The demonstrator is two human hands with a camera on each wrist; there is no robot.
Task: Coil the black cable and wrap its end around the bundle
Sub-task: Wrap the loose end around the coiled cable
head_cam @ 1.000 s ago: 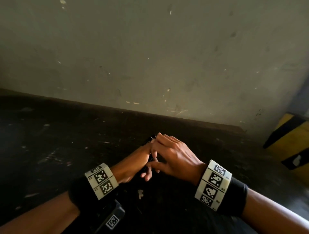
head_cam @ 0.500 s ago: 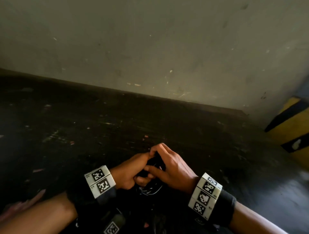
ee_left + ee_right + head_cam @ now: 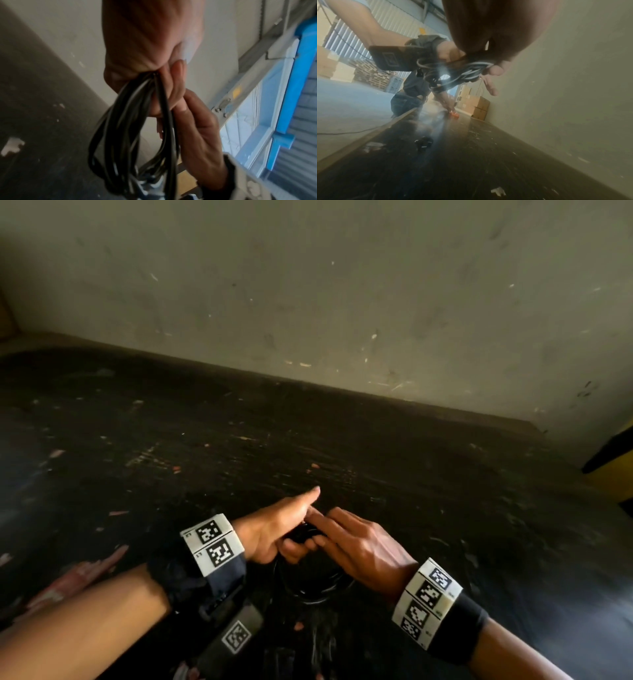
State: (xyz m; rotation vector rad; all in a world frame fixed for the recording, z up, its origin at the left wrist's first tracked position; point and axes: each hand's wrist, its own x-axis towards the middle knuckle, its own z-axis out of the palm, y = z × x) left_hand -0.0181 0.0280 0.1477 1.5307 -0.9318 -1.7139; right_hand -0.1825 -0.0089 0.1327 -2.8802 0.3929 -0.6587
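The black cable [image 3: 308,583] is gathered into several loops that hang under my two hands, low in the middle of the head view. My left hand [image 3: 274,537] grips the top of the bundle, with its index finger stretched forward. From the right, my right hand [image 3: 356,542] lies over the same spot, its thumb pressing a strand against the fingers. In the left wrist view the loops [image 3: 126,132] drop out of my left palm [image 3: 145,40], and my right hand [image 3: 195,129] closes beside one strand. In the right wrist view my right thumb [image 3: 494,69] sits on the cable [image 3: 467,73].
A dark, scuffed surface [image 3: 239,446] runs up to a beige wall [image 3: 342,285]. A yellow and black post [image 3: 613,470] stands at the right edge. Further along the surface are a small black object [image 3: 423,143], another person [image 3: 409,97] and cardboard boxes [image 3: 476,105].
Both hands have come lower and nearer to me with the bundle. My left index finger has straightened forward, and my right fingers now lie flatter over the top of the coil.
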